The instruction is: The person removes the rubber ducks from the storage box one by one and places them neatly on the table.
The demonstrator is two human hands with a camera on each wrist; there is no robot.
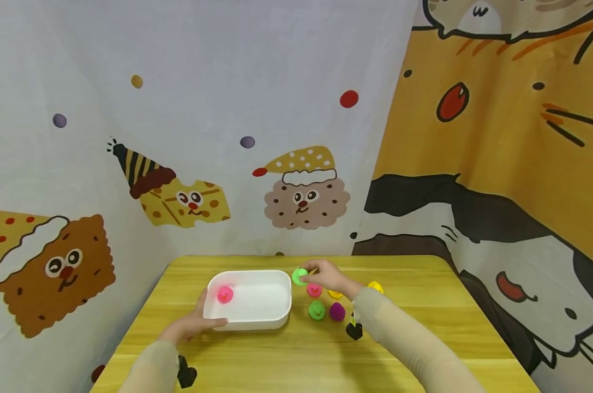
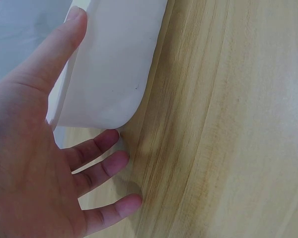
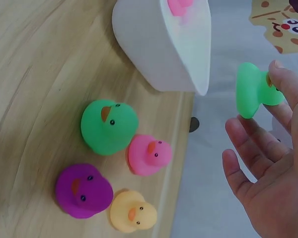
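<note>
At the left end of a white plastic tub (image 1: 249,326), my left hand (image 1: 194,323) holds the corner, thumb along the front rim. The left wrist view shows three fingers (image 2: 120,206) spread loosely under that corner. A pink rubber duck (image 1: 225,295) lies inside the tub. My right hand (image 1: 328,275) pinches a light green rubber duck (image 3: 248,91) between thumb and fingers, raised just right of the tub. Below it on the table are a green duck (image 3: 107,129), a pink duck (image 3: 148,154), a purple duck (image 3: 84,191) and a yellow duck (image 3: 131,212).
Another yellow toy (image 1: 375,286) sits farther right, partly behind the right sleeve. The wooden table (image 1: 296,365) ends at a back edge close behind the tub and ducks. A cartoon-printed cloth (image 1: 296,82) hangs behind it.
</note>
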